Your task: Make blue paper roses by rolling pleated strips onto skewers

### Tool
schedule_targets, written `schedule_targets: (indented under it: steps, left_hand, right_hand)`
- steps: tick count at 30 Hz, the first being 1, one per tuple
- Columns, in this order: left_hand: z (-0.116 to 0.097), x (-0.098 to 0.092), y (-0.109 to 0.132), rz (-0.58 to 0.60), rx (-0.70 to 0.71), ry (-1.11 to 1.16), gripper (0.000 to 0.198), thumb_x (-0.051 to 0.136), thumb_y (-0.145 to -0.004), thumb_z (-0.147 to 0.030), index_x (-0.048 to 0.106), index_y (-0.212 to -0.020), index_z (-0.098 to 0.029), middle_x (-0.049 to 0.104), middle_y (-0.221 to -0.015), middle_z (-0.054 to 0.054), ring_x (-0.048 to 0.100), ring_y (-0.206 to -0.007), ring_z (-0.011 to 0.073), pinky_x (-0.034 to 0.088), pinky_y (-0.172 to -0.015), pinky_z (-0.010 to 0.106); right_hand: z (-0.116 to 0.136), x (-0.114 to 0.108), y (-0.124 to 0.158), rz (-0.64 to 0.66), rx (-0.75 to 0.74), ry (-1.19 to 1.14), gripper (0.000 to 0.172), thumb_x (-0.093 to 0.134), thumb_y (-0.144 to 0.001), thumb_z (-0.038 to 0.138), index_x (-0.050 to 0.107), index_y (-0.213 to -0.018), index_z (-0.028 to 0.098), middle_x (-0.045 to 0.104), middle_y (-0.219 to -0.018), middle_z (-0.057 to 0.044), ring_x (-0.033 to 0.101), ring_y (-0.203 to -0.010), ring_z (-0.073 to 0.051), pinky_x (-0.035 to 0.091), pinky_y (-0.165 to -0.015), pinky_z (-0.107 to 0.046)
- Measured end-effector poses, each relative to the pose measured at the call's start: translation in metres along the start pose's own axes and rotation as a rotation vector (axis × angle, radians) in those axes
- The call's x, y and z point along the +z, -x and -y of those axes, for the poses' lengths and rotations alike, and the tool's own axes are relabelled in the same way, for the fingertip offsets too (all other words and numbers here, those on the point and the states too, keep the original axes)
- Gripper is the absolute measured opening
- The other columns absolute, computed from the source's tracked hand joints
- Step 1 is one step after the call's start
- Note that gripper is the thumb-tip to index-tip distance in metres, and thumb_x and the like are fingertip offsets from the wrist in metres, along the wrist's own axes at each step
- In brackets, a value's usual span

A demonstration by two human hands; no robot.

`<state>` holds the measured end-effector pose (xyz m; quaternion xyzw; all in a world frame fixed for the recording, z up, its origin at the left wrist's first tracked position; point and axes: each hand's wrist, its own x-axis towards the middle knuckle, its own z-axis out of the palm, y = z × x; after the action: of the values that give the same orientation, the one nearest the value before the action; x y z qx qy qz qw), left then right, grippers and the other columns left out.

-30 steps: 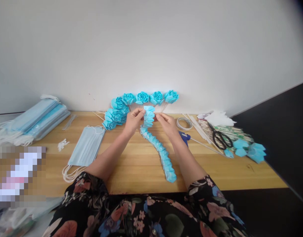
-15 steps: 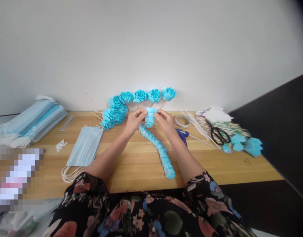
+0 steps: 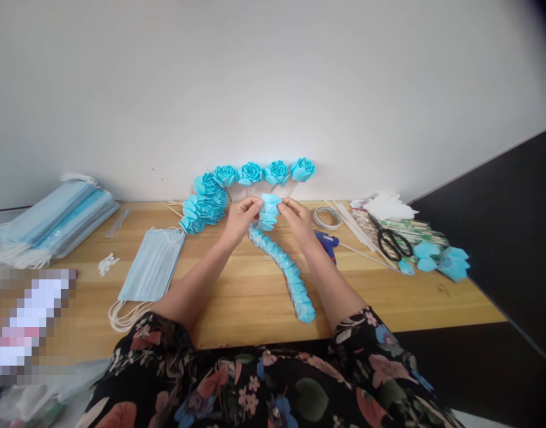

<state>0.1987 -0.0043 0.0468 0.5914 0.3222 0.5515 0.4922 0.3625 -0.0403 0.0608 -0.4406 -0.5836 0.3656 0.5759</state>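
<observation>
Between both hands is the far end of a long strip of overlapping light-blue petals (image 3: pixel 287 265), which curves down across the table toward me. My left hand (image 3: pixel 242 221) pinches the left edge of this end with thumb and fingertips. On the opposite edge, my right hand (image 3: pixel 297 220) pinches it the same way. The held part is raised and folded in several layers; whether it is joined to the part lying on the table cannot be made out fully. Just behind my hands, several finished blue flowers (image 3: pixel 250 173) on thin sticks lean against the wall.
To the left lie a blue face mask (image 3: pixel 151 265), a stack of masks (image 3: pixel 54 211) and small white bits (image 3: pixel 107 264). Rightward are a tape roll (image 3: pixel 327 217), a blue glue gun (image 3: pixel 328 240), black-handled scissors (image 3: pixel 394 245), bundled sticks (image 3: pixel 422 230) and loose blue petals (image 3: pixel 453 264).
The whole scene sits slightly further left in the view. Both hands keep the same pinch on the petal strip, with hardly any movement.
</observation>
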Motion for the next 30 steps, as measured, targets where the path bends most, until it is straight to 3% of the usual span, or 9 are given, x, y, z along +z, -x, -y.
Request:
schedule_targets:
  steps: [9,16,22,30]
  left_hand:
    - [0.0,-0.001,0.0,-0.001,0.052,-0.032,0.049,0.062,-0.088,-0.059,0.06,-0.064,-0.017,0.056,-0.061,0.0,0.052,-0.062,0.0125,0.043,-0.062,0.025]
    - [0.001,0.0,-0.001,-0.033,-0.033,0.027,0.038,0.078,-0.075,-0.052,0.066,-0.071,-0.017,0.056,-0.06,-0.002,0.049,-0.058,0.0101,0.042,-0.058,0.022]
    - [0.0,-0.001,-0.003,-0.098,0.014,0.047,0.037,0.077,-0.077,-0.051,0.066,-0.07,-0.016,0.057,-0.061,-0.003,0.049,-0.059,0.0094,0.043,-0.06,0.022]
    - [0.006,-0.003,-0.004,-0.089,0.052,0.002,0.044,0.07,-0.083,-0.057,0.063,-0.067,-0.016,0.056,-0.061,-0.002,0.05,-0.061,0.0106,0.042,-0.063,0.023]
  right_hand:
    - [-0.002,0.002,-0.001,-0.059,-0.011,0.032,0.025,0.061,-0.082,0.042,0.057,-0.068,0.021,0.048,-0.066,0.003,0.044,-0.067,-0.014,0.041,-0.067,-0.026]
    - [-0.008,0.001,-0.002,-0.045,-0.03,0.029,0.026,0.06,-0.086,0.041,0.062,-0.071,0.02,0.056,-0.068,0.003,0.051,-0.07,-0.014,0.043,-0.07,-0.025]
    - [-0.016,-0.001,-0.002,-0.002,-0.067,0.008,0.029,0.057,-0.092,0.042,0.071,-0.081,0.019,0.069,-0.08,0.0,0.062,-0.081,-0.017,0.047,-0.08,-0.027]
    - [-0.013,0.002,-0.001,-0.013,-0.025,0.026,0.024,0.065,-0.084,0.042,0.072,-0.083,0.019,0.071,-0.081,-0.001,0.063,-0.082,-0.018,0.05,-0.079,-0.029]
